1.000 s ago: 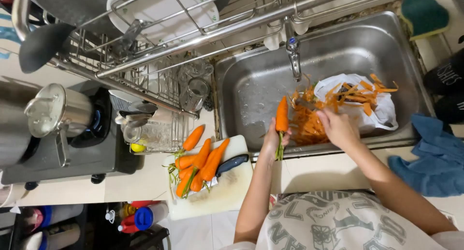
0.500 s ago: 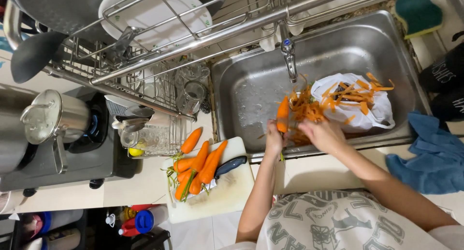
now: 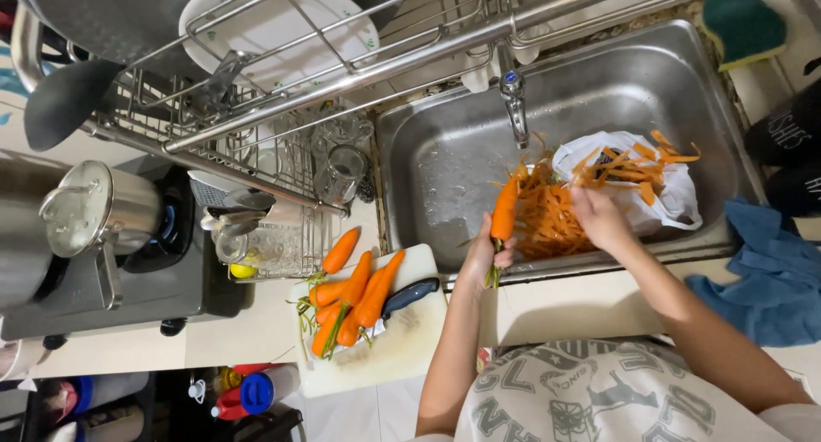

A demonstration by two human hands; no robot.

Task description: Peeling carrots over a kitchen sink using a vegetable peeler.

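- Over the steel sink [image 3: 445, 164], just under the tap [image 3: 516, 109], my left hand [image 3: 489, 256] had its grip clamped round the lower end of a carrot [image 3: 505, 209], tip pointing up and away, green stub hanging below my fingers
- My right hand [image 3: 601, 220] worked beside it, above the heap of orange peelings [image 3: 547, 220]; whether its grip was closed on a peeler I cannot tell, since the fingers hid whatever lay in them
- To do this step well, I judged that the strokes should run away from the holding hand, with the carrot turned a little after each pass, and kept over the basin so the strips fell on the heap and not on the worktop [image 3: 564, 301]
- A white plastic bag [image 3: 676, 194] lay in the right half of the sink, crumpled and open, with more peel strewn on top; it showed a small dark patch, too small to make out
- On the white cutting board [image 3: 402, 348] to my left lay the other carrots [image 3: 355, 292] in a loose bunch, with a dark-handled knife [image 3: 410, 294] touching them
- Below the worktop edge stood a red container with a blue lid [image 3: 255, 392], near other bottles in shadow
- A blue cloth [image 3: 757, 279] lay crumpled on the worktop at my right
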